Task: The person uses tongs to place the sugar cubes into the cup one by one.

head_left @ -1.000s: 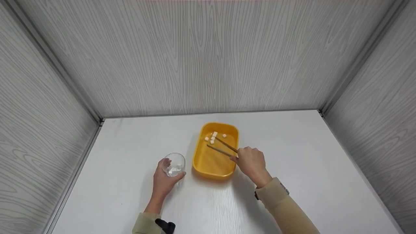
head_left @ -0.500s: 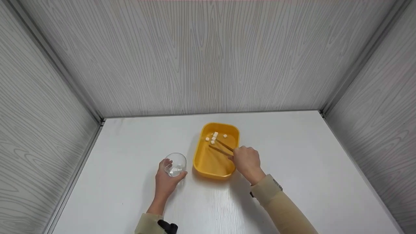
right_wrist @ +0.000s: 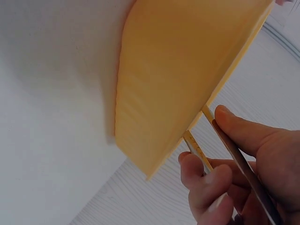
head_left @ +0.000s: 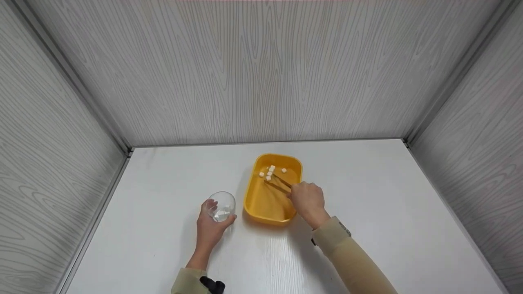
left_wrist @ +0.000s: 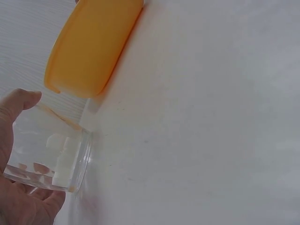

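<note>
A clear drinking glass (head_left: 221, 204) stands left of a yellow plastic tray (head_left: 263, 206). My left hand (head_left: 209, 230) wraps the glass, thumb on its right side. Pale cubes (left_wrist: 65, 161) lie at the bottom of the glass in the left wrist view. With my right hand (head_left: 309, 200) I grip metal tongs (right_wrist: 239, 161), whose two arms reach over the tray's right rim. Their tips are spread near several small white cubes (head_left: 269, 174) in the far half of the tray. Whether a tip touches a cube I cannot tell.
Both things stand on a white table (head_left: 367, 183). Grey wood-grain panels (head_left: 261, 73) rise at its back and on both sides. The near half of the tray's floor shows bare yellow.
My right hand has shifted slightly left and the tong tips have drawn closer together beside the cubes. The left hand still holds the glass in nearly the same place.
</note>
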The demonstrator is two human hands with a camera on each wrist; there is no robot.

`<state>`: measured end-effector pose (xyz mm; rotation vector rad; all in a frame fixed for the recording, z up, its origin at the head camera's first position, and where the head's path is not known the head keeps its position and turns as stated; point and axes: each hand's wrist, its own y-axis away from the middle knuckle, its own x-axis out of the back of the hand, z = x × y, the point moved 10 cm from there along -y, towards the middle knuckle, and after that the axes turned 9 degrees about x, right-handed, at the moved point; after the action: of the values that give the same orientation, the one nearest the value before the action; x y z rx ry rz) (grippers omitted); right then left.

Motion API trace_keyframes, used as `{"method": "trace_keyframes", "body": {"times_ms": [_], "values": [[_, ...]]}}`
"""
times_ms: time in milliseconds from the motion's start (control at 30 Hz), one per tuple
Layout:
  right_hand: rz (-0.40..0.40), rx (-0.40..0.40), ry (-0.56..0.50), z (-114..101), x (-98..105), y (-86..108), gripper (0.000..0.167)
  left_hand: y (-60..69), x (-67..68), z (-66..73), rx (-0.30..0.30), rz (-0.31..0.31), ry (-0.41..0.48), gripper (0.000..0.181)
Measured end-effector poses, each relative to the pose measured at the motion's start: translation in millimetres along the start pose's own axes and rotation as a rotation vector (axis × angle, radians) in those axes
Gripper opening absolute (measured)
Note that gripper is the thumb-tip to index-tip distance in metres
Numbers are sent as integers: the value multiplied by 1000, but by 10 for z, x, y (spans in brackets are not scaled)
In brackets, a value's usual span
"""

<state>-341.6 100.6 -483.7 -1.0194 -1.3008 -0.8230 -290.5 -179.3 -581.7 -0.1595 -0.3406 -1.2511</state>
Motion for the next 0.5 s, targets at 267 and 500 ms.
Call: {"method": "trace_keyframes", "body": {"times_ms": [267, 500], "values": [[15, 16, 47, -26, -9, -5, 36, 5, 2, 20, -5, -11, -10, 91], [2, 13, 42, -28, -17, -12, 38, -4, 7, 27, -2, -8, -12, 90]]}}
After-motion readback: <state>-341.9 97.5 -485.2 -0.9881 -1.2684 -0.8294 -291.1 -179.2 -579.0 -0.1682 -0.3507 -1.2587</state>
